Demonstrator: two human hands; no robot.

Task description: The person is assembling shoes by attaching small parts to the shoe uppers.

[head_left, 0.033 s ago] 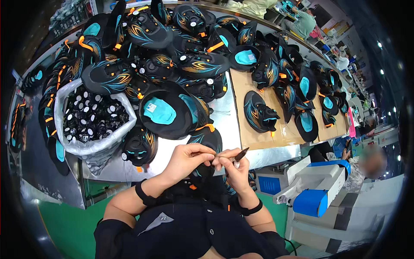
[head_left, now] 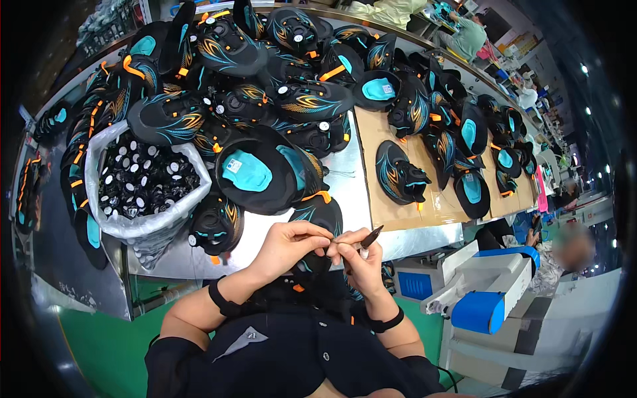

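Observation:
In front of my chest, my left hand [head_left: 290, 249] and my right hand [head_left: 358, 260] meet at the fingertips. The left thumb and forefinger are pinched together on something too small to make out. My right hand is closed around a slim dark-brown pointed tool [head_left: 373, 237], whose tapered end sticks out past the forefinger; its other end is hidden in the hand. The right thumb and forefinger also pinch close to the left fingertips. Just beyond and partly beneath the hands lies a black shoe [head_left: 320, 215], partly covered by them.
Black shoes [head_left: 232, 50] with teal and orange patterns are heaped over the metal table [head_left: 345, 192]. A white plastic bag [head_left: 202, 162] of small black parts with white discs stands left. More shoes rest on cardboard [head_left: 431, 209] at right. A white-and-blue machine [head_left: 478, 312] stands right; people work beyond.

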